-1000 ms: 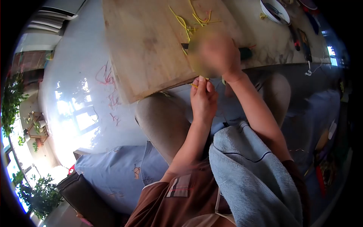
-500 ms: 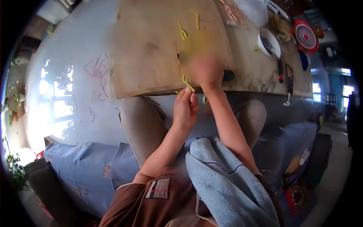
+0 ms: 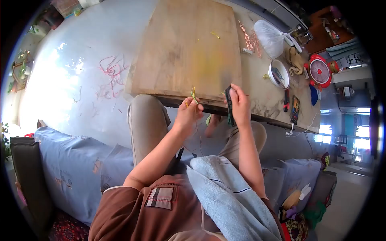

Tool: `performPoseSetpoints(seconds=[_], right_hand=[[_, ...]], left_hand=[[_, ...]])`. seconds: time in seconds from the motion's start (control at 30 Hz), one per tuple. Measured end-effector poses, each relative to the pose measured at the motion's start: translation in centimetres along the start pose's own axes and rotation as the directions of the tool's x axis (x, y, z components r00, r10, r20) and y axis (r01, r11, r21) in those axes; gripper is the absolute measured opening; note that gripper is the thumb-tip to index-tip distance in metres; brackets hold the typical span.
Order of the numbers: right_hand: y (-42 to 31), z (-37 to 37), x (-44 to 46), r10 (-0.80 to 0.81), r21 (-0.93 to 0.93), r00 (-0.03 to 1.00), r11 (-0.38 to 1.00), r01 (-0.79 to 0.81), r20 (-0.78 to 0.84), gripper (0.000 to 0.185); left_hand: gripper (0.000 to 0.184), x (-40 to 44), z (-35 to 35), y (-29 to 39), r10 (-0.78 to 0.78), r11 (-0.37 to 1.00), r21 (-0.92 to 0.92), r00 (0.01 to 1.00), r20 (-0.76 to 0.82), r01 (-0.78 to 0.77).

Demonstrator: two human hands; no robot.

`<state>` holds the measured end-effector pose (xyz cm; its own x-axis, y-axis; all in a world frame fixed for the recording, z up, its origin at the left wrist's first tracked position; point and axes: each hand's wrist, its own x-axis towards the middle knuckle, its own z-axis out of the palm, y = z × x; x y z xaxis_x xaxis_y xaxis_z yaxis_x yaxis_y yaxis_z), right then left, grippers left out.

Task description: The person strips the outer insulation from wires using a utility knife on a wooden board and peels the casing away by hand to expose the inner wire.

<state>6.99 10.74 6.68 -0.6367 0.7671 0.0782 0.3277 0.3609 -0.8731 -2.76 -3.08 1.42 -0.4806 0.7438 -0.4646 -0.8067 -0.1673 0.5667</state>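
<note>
My left hand is closed, pinching a yellow-and-green wire whose ends poke up past the fingertips. A thin strand seems to hang below this hand. In my right hand, a long black-and-green hand tool is held upright, its exact kind unclear. Both hands are at the near edge of the wooden board, apart from each other. Short yellow wire pieces lie further back on the board.
To the right are bare copper strands, a plastic bag, a white bowl, a red-and-black tool, a phone with a cable, and a red fan. Pink strands litter the floor at left.
My right hand has come back from over the board to its near edge, right of my left hand, with the tool now in plain view. Yellow loops on the board are no longer seen there.
</note>
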Motion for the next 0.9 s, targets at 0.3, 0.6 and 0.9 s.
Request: performPoseSetpoints(seconds=[0.3, 0.6, 0.9], right_hand=[[-0.1, -1.5, -0.5, 0.111, 0.8, 0.875, 0.364, -0.476, 0.471, 0.029], [-0.6, -1.9, -2.6, 0.2, 0.748, 0.849, 0.405, -0.527, 0.49, 0.034], [-0.1, -1.7, -4.9, 0.121, 0.784, 0.869, 0.385, -0.486, 0.48, 0.042]], left_hand=[[0.03, -0.8, 0.6, 2.9, 0.018, 0.981, 0.191, 0.999, 0.029, -0.024], [0.025, 2.6, 0.8, 4.4, 0.109, 0.933, 0.344, 0.994, 0.007, -0.105], [0.025, 1.8, 0.3, 3.1, 0.121, 0.953, 0.27, 0.99, 0.073, -0.137]])
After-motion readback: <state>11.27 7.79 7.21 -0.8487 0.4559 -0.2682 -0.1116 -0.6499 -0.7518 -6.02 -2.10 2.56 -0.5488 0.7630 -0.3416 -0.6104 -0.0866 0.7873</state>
